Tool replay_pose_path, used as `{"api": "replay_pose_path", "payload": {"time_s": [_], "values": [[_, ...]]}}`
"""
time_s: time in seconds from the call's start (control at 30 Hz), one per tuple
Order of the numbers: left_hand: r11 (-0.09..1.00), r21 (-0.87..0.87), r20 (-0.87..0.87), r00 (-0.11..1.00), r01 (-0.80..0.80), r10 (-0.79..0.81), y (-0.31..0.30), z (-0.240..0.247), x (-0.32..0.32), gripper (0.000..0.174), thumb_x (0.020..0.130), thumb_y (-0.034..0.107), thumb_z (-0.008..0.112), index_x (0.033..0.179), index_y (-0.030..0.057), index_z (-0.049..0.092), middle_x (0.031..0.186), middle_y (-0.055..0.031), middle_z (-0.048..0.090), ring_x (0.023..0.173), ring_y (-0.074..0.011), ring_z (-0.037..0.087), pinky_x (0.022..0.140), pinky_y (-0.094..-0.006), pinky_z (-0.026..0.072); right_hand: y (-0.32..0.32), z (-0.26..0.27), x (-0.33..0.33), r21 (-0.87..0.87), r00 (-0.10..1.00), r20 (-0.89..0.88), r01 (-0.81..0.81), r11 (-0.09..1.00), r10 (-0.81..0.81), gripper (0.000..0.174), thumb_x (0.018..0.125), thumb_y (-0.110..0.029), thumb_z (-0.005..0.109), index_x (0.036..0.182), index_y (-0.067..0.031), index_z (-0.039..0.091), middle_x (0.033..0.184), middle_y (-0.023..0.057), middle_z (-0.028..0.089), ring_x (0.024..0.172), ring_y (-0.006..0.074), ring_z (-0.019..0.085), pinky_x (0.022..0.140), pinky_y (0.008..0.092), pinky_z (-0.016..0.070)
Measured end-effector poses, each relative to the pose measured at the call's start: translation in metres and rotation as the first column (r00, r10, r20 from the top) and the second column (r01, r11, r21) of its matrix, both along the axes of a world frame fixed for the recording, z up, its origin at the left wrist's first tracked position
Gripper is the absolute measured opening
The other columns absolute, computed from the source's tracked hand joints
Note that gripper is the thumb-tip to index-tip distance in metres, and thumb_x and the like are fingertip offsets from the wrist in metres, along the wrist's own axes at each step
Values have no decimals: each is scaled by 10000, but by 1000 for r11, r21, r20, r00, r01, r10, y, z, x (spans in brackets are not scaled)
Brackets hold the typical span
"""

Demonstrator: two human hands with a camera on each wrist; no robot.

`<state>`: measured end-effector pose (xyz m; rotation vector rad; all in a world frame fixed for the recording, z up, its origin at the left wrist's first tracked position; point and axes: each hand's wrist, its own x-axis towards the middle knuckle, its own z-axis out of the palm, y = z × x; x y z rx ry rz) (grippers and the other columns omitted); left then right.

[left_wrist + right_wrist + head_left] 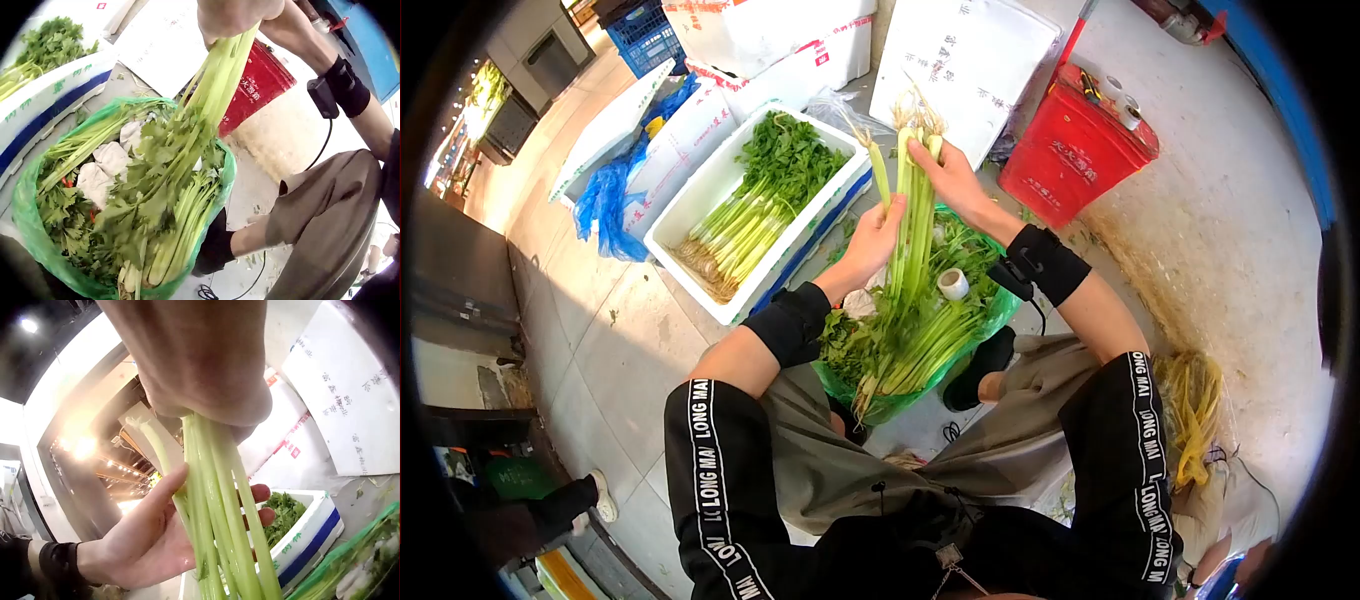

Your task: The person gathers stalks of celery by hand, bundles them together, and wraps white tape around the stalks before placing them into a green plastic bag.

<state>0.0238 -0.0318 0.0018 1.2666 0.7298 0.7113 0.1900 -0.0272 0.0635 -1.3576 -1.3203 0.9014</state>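
Observation:
Both hands hold a bunch of celery [915,215] roots up, its leaves hanging over a green plastic bag [28,200]. My right hand [953,182] grips the stalks just below the roots. Lower down, my left hand [147,540] has its fingers behind the stalks and its thumb in front. One stalk [156,444] leans away from the rest on the thumb side. More celery [181,231] fills the bag, with white cloth-like bundles [106,165] among the leaves. A white roll [952,284] overlaps the bag's greens in the head view.
Left of the bag, a white foam box [735,300] holds celery laid in a row. A red box [1072,150] with rolls on top stands at the right, beside a white foam lid [960,70]. Blue plastic [608,205] hangs from another foam box. Someone's shoe [604,497] shows at far left.

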Motion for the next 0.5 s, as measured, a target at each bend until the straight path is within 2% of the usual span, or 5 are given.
{"api": "replay_pose_path", "payload": {"time_s": [0.07,0.17,0.23,0.33,0.5], "values": [[999,47,-46,999,2,0,0,1,-1,419,1065,370,420,1227,27,598,879,4,611,739,-64,493,677,-260,425,-1,5,-1,-6,1000,13,16,1000,-16,415,1004,-396,559,1110,0,623,915,29,661,810,80,581,732,275,491],[993,96,22,997,-75,73,-5,7,2,391,1063,336,440,1219,22,612,841,12,606,722,-59,485,668,-259,419,-3,11,-1,-105,985,-171,-7,994,-11,437,1028,-424,493,1088,-14,633,931,41,677,815,88,604,748,288,508],[986,139,9,996,-91,91,-4,7,2,394,1061,331,445,1214,9,612,817,5,603,710,-62,484,657,-262,417,-1,8,2,-95,970,-225,-121,988,97,462,1055,-451,394,1146,-44,592,1032,66,685,923,111,623,839,305,509],[967,229,-41,991,-115,127,0,3,1,392,1057,320,449,1181,-12,615,774,-17,596,686,-77,484,639,-278,418,-2,7,-4,-51,963,-262,-80,996,64,463,1065,-427,367,1168,-25,572,995,59,689,838,106,627,795,302,517],[921,334,-49,972,-201,230,0,-3,3,375,1052,303,441,1096,-32,604,720,-76,579,645,-133,485,624,-331,430,2,6,-7,-61,961,-273,-68,996,49,456,1068,-426,358,1161,-21,548,1015,69,689,855,111,620,797,295,507]]}}
